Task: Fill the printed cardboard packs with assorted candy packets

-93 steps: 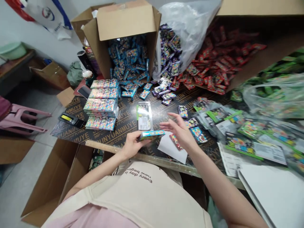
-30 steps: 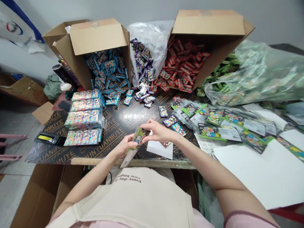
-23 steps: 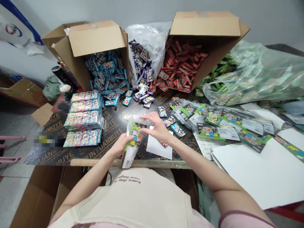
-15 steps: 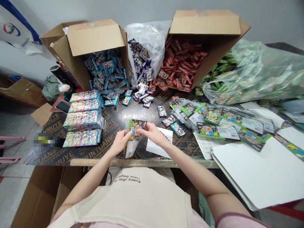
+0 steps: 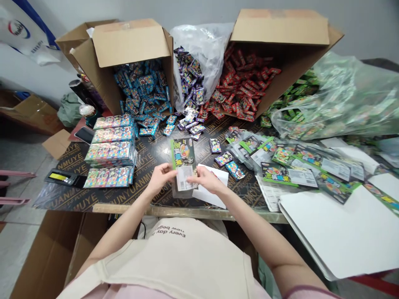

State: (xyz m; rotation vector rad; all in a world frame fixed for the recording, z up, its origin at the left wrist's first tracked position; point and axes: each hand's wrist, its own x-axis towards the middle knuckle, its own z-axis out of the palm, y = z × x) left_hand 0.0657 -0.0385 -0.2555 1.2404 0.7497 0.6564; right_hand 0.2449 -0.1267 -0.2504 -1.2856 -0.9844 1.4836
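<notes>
A printed plastic packaging bag [image 5: 183,155] with a green and black top, a pale label and a clear lower end is held over the table, between my two hands. My left hand [image 5: 162,177] pinches its left edge. My right hand [image 5: 207,179] grips the right edge, its thumb lying across the label. Beneath my right hand lies a white sheet [image 5: 212,197] with a red packet partly hidden on it. Just right of the bag are a black and purple packet [image 5: 223,158], another dark packet [image 5: 215,145] and a blue packet [image 5: 235,170].
Shiny multicoloured packs [image 5: 109,151] stand stacked at left. Behind are a carton [image 5: 132,43] of blue packets, a clear bag [image 5: 202,41] of purple ones and a carton [image 5: 282,27] of red ones. More printed bags [image 5: 288,174] overlap at right, near white sheets [image 5: 339,232].
The bag has been raised and spread out, so its label now faces me. My hands have moved lower along its sides and slightly apart. The view has shifted slightly.
</notes>
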